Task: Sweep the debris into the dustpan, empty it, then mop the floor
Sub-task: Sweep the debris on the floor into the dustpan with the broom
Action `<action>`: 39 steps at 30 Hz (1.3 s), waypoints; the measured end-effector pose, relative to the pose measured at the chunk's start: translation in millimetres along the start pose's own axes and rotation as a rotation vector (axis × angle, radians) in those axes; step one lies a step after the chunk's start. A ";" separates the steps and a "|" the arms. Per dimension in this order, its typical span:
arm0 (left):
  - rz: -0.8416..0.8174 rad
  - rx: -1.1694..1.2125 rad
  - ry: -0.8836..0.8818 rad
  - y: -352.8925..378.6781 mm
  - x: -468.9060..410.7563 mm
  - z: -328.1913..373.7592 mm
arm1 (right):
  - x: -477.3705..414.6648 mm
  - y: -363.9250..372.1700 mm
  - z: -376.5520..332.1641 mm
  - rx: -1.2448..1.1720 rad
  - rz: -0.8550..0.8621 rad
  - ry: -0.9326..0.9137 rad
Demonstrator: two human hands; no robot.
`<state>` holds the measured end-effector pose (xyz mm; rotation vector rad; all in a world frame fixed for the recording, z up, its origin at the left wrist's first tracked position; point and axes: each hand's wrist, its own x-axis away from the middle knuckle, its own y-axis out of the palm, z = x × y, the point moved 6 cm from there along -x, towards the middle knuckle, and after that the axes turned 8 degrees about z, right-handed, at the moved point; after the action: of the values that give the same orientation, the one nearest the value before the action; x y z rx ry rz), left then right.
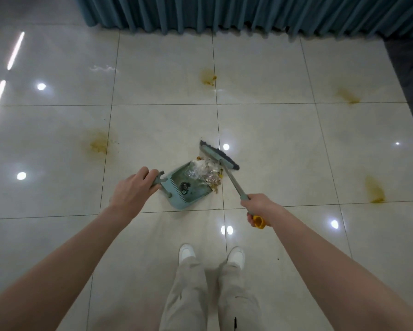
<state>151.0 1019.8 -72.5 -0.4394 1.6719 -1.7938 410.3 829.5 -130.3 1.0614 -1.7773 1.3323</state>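
Observation:
A pale green dustpan (pixel 193 195) lies on the glossy tile floor, mouth toward the upper right. My left hand (pixel 135 187) grips its handle at the left. A heap of debris (pixel 206 172), clear plastic wrap, white scraps and yellowish bits, sits at the pan's mouth, partly inside. Deeper in the pan lies a small dark piece. My right hand (pixel 256 209) holds the broom's metal handle near its yellow end cap. The broom head (pixel 218 155), green with dark bristles, rests against the far side of the debris.
Yellow-brown stains mark the tiles: one at the left (pixel 99 143), one at the top centre (pixel 207 77), two at the right (pixel 347 95) (pixel 375 191). A teal curtain (pixel 248 13) hangs along the far side. Dark flooring borders the right. My white shoes (pixel 187 253) stand below.

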 end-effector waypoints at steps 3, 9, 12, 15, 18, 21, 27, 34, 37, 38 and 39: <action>0.017 0.001 -0.005 1.2 -1.1 7.4 | 6.5 12.1 7.8 0.060 0.008 -0.025; -0.014 -0.011 -0.025 4.0 4.2 18.6 | 22.2 21.2 22.8 0.148 -0.027 -0.035; -0.039 -0.030 -0.020 5.8 5.2 24.9 | 28.3 20.1 27.2 0.121 -0.050 -0.020; -0.044 -0.037 -0.026 6.4 6.1 30.5 | 34.4 19.5 30.9 0.125 -0.052 -0.022; -0.023 -0.047 -0.039 3.7 9.5 35.8 | 42.2 20.4 39.3 0.104 -0.067 -0.025; -0.017 -0.055 -0.035 2.1 13.5 42.1 | 48.8 19.0 51.5 0.068 -0.094 -0.018; -0.058 -0.075 -0.028 6.3 25.6 51.6 | 53.2 -5.9 70.7 -0.215 -0.091 0.038; -0.072 -0.054 -0.088 10.2 50.8 69.8 | 52.2 -16.4 89.4 -0.237 -0.030 -0.041; -0.059 -0.048 -0.070 11.6 60.1 82.3 | 45.5 -11.8 97.8 -0.256 -0.040 -0.004; -0.060 -0.041 -0.072 12.0 61.5 84.3 | 42.7 -10.1 100.0 -0.270 -0.050 0.018; -0.063 -0.039 -0.076 12.6 63.7 86.4 | 40.6 -7.5 103.1 -0.287 -0.062 0.035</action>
<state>161.5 912.9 -84.4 -0.5756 1.6600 -1.7694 394.8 720.1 -118.4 0.9209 -1.8281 1.0152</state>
